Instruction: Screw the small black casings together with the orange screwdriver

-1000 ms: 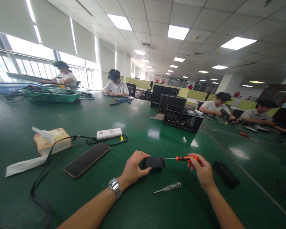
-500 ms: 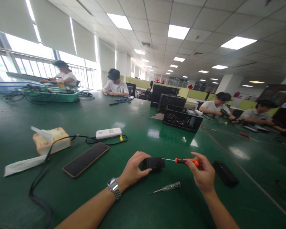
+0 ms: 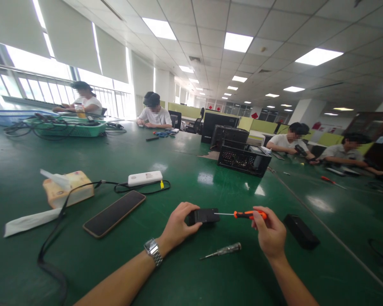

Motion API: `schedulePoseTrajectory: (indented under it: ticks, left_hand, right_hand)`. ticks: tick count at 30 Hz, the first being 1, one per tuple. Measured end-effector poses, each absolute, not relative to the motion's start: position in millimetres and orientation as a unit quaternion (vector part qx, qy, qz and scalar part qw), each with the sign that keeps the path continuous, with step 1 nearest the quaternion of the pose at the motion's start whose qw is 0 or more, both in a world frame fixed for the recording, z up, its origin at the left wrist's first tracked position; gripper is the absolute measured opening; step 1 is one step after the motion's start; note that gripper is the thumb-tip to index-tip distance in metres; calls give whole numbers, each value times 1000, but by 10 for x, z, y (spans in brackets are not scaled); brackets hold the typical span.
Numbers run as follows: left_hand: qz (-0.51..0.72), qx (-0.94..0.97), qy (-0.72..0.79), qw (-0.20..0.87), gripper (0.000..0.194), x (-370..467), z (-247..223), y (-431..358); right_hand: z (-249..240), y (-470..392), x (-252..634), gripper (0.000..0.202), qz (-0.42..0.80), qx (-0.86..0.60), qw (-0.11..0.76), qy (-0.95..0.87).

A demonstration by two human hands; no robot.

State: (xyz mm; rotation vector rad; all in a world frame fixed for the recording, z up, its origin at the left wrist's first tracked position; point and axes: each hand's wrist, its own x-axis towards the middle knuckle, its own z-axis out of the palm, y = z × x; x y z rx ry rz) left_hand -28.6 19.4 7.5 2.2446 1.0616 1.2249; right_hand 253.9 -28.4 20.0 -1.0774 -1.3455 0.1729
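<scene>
- So the left hand (image 3: 182, 223) is gripping the near-left end of a small black device (image 3: 207, 215), thumb along the front edge and fingers curling over the back.
- The right hand (image 3: 271, 231) is pinching the handle of an orange-and-black screwdriver (image 3: 249, 214), shaft pointing left.
- Its tip is meeting the device's top face near the right end; from where I'm standing I can't tell if it's sitting in a screw.
- That device is sitting between the two hands, low over the green table (image 3: 191, 280).
- A silver wristwatch (image 3: 153, 250) is circling the left wrist.
- A clear-handled screwdriver (image 3: 221, 251) is lying just in front of the device, on the wearer's side.
- A black oblong case (image 3: 302, 231) is resting right of the right hand.
- Over left, a smartphone (image 3: 115, 213) is lying face up, with a white power bank-looking thing (image 3: 145, 178) and a tissue pack (image 3: 70, 189) sitting beyond it.
- Further out, an open computer case (image 3: 244, 160) is standing on the table, and four co-workers are sitting around it.
</scene>
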Motion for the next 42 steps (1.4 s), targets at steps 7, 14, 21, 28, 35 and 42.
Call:
schedulePoseTrajectory:
  ticks: [7,14,21,28,35,42]
  left_hand:
    - [439,796,373,184,34,-278,67,192]
    - [442,796,373,180,34,-277,61,194]
    - [439,799,368,182,33,-268,90,173]
    - [433,804,367,174,34,-280,72,166]
    - [430,808,362,175,34,-278,80,153]
    - [431,803,370,179,33,-285,92,154]
  right_hand:
    - [192,-319,2465,13,87,-460,616,-634]
    - [169,-308,2512,14,86,-472,609,-632]
    - [168,-318,2493,15,52,-469,597,-649]
    - [256,-397,2394,29,97,-413,620,-660]
    - [281,-421,2461,13,-124,-439,553,-697]
    - [365,-475,2403,28,-103,-360,536,-757]
